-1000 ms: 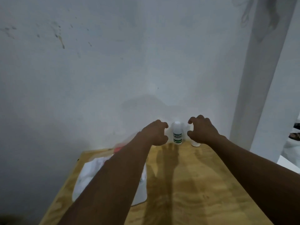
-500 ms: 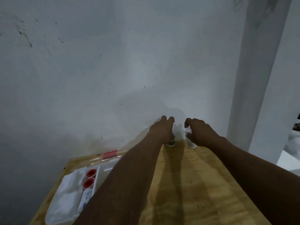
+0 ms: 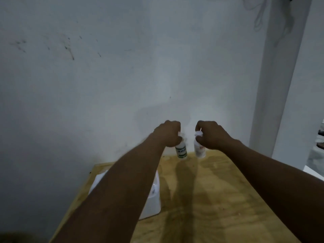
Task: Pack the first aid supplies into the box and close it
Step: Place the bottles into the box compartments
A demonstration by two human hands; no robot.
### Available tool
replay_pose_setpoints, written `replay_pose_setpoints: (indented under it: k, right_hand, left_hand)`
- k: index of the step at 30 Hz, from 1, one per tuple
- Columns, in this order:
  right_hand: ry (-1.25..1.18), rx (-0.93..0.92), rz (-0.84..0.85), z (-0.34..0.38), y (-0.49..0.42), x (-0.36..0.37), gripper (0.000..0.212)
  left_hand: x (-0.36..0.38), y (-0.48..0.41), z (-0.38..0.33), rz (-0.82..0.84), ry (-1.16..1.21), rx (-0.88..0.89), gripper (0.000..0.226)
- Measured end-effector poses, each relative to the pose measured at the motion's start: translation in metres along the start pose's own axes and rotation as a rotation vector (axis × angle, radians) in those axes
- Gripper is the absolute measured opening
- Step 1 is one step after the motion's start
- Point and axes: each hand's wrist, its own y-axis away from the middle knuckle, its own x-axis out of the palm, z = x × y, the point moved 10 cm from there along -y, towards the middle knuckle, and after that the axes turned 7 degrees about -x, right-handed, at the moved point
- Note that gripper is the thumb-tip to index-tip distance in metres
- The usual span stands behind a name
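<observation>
My left hand (image 3: 168,133) is closed around the top of a small white bottle with a green label (image 3: 181,151), held just above the far edge of the wooden table (image 3: 210,199). My right hand (image 3: 211,135) grips the top of a second white bottle with a reddish label (image 3: 199,150), which hangs tilted beside the first. The two bottles are a little apart. The white first aid box (image 3: 154,204) lies at the table's left, mostly hidden under my left forearm.
A plain grey-white wall stands directly behind the table. A white pillar (image 3: 278,85) rises at the right. The table's left edge runs diagonally by the box.
Both hands have shut on the bottle tops and lifted the two bottles off the table. The view has shifted, and my forearm now covers most of the box.
</observation>
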Motion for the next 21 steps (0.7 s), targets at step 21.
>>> replay_pose_setpoints:
  k: [21]
  right_hand:
    - [-0.156, -0.249, 0.112, 0.196, 0.014, 0.041, 0.020]
  left_hand:
    - [-0.057, 0.126, 0.156, 0.082, 0.319, -0.243, 0.029]
